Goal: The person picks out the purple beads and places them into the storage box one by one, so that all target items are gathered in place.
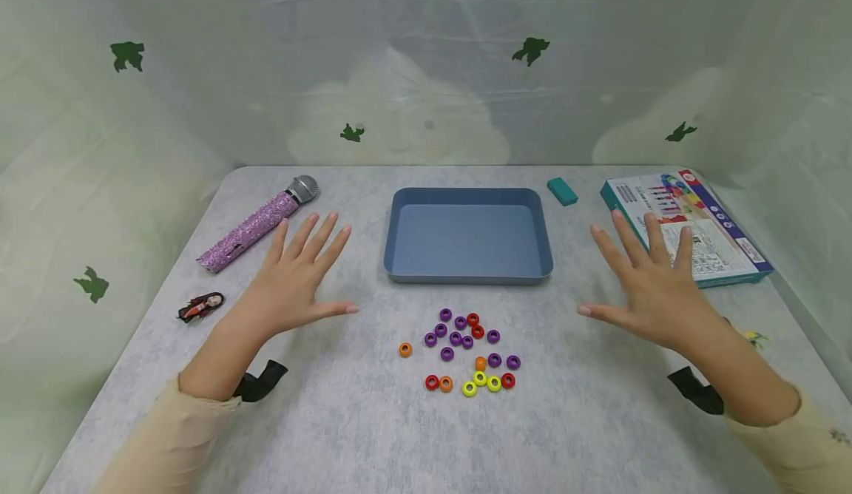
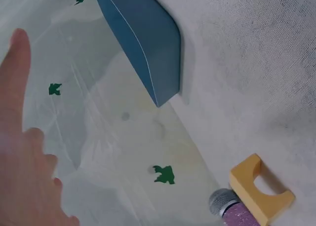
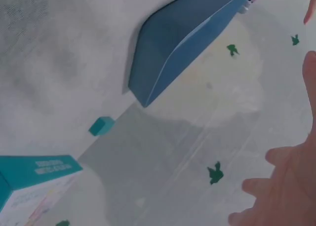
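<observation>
My left hand hovers over the table's left side, fingers spread and straight, holding nothing. On the right, my right hand is likewise spread, with nothing in it. Between them and nearer me lie several loose beads: purple beads, red beads, orange beads and yellow beads. Behind the beads sits a shallow blue-grey tray with nothing in it. A glittery pink microphone lies beyond my left hand. The left wrist view shows a yellow arched block beside the microphone.
A small doll figure lies at the left. At the back right are a teal block and a flat printed box, partly covered by my right fingers. Something small and yellow shows behind my right wrist. Pale sheeting encloses the table.
</observation>
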### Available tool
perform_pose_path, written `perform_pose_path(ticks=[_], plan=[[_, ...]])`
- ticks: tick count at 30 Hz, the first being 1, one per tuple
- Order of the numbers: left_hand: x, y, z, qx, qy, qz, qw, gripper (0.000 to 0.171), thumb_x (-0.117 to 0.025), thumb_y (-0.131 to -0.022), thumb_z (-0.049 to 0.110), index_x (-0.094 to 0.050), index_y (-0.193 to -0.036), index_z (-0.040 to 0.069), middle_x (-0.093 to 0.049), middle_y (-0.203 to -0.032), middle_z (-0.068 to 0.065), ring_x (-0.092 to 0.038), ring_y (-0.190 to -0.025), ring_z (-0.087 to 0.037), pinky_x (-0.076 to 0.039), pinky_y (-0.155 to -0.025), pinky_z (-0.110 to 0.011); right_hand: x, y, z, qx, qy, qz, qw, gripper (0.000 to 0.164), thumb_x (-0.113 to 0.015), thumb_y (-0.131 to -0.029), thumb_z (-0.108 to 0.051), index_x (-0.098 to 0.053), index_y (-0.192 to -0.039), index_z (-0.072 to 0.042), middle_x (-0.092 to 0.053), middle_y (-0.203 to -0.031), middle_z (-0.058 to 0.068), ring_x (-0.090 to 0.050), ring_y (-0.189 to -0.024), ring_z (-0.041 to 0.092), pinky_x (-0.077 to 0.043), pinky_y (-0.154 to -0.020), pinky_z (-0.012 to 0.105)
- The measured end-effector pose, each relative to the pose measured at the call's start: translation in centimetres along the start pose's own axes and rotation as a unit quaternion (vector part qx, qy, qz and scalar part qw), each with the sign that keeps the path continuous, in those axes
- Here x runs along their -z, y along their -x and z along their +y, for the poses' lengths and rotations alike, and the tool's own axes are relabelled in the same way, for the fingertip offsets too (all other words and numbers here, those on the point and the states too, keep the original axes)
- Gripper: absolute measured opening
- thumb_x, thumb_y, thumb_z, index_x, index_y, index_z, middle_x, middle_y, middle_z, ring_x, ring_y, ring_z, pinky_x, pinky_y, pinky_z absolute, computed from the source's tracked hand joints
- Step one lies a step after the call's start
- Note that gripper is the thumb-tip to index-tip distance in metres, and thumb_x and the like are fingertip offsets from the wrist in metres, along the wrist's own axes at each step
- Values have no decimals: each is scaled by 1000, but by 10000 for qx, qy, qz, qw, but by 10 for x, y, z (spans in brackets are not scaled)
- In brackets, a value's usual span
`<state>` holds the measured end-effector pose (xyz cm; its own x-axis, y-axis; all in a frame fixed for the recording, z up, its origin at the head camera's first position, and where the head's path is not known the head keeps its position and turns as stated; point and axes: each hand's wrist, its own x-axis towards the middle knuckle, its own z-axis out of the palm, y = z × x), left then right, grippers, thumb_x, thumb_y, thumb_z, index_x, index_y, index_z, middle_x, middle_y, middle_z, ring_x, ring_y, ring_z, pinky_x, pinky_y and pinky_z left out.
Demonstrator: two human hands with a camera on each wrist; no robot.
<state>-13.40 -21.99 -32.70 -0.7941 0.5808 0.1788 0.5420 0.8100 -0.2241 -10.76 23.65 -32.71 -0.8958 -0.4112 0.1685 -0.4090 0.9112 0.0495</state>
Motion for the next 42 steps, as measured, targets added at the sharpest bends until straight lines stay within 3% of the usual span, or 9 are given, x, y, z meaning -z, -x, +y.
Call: perform_pose_path(ticks=[4, 9, 16, 20, 24, 27, 35, 42], plan=[[-9, -9, -4, -252, 456, 378, 9979, 101, -41, -62, 72, -2, -135, 12, 3, -137, -11, 2, -123, -28, -2, -98, -46, 1, -3, -9, 523, -427, 489, 9965, 99, -53, -64, -62, -1, -135, -17, 6, -137, 10, 15, -120, 32, 13, -90, 55], [-31, -25, -3, -276, 1339, 676, 9883, 103, -50, -63, 64, 0, -134, 8, 5, -137, -11, -1, -123, -25, -13, -99, -40, -10, -7, -29, 1049, -1458, 869, 9799, 92, -58, -68, -50, -8, -134, -9, -5, -137, 11, 0, -122, 31, -3, -97, 49], [-62, -42, 7, 284, 2321, 390, 9715, 100, -50, -65, 62, 4, -134, 16, 4, -138, 0, -5, -124, -20, -15, -99, -38, -42, -8, -64, 947, -3115, 104, 9455, 80, -59, -73, -38, -12, -134, -18, -13, -136, 2, -14, -121, 20, -26, -92, 46], [-74, -50, 14, 682, 2947, 12, 9531, 97, -50, -65, 61, 6, -133, 19, 3, -138, 0, -5, -123, -18, -14, -99, -37, -64, -10, -77, 876, -3766, -288, 9218, 71, -57, -73, -37, -22, -132, -18, -23, -132, -2, -25, -118, 16, -33, -90, 38], [-83, -56, 19, 1041, 3404, -389, 9337, 98, -50, -65, 60, 3, -134, 15, 0, -138, -4, -6, -123, -19, -12, -99, -35, -80, -13, -84, 1039, -4482, -511, 8864, 59, -58, -74, -32, -36, -125, -11, -37, -124, 0, -40, -107, 17, -40, -83, 33], [-87, -59, 22, 1191, 3639, -576, 9220, 97, -51, -66, 58, -1, -134, 11, -5, -137, -9, -8, -123, -22, -12, -99, -36, -89, -14, -86, 969, -4785, -710, 8698, 48, -58, -76, -28, -45, -118, -9, -45, -116, 0, -47, -98, 16, -42, -79, 31], [-93, -60, 25, 1321, 4094, -837, 8989, 90, -50, -69, 56, -7, -134, 12, -9, -137, -6, -8, -123, -17, -14, -99, -36, -103, -16, -88, 817, -4541, -1054, 8809, 25, -58, -77, -19, -58, -102, -19, -53, -100, -14, -47, -92, 2, -42, -77, 22], [-96, -58, 25, 1372, 4232, -792, 8921, 89, -51, -68, 56, -9, -134, 14, -9, -137, -4, -9, -123, -16, -15, -99, -37, -98, -20, -89, 843, -4421, -1054, 8867, 18, -57, -78, -16, -59, -96, -19, -54, -93, -12, -49, -82, 3, -44, -70, 19]])
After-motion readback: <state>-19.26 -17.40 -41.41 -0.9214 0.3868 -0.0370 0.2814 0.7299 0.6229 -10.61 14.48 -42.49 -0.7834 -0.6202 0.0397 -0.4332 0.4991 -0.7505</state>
